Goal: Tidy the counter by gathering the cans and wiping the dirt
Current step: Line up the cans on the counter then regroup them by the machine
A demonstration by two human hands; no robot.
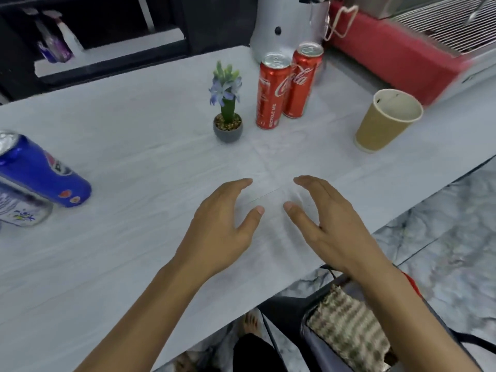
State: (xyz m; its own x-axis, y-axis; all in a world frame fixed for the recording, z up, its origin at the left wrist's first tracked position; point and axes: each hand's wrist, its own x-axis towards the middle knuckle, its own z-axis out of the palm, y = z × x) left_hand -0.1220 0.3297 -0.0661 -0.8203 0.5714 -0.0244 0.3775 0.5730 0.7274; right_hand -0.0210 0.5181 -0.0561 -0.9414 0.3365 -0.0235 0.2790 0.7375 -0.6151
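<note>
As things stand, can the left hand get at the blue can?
Probably yes. The left hand is open and holds nothing, and only bare counter lies between it and the blue can off to its left; the plant stands farther back.

Counter (pixel 134 130) under left hand (pixel 222 226) and right hand (pixel 327 224): pale wood-grain, matt, smooth. Coca-Cola cans (pixel 271 95) (pixel 300 81) straight ahead: glossy red metal, bare silver tops. Pepsi can (pixel 40 173) far left: glossy blue metal. Paper cup (pixel 381 124) ahead-right: matt brown ribbed paper, white inside. Plant pot (pixel 228 131): matt grey. Cloth (pixel 349 328) beside the right forearm: coarse knit.
</note>
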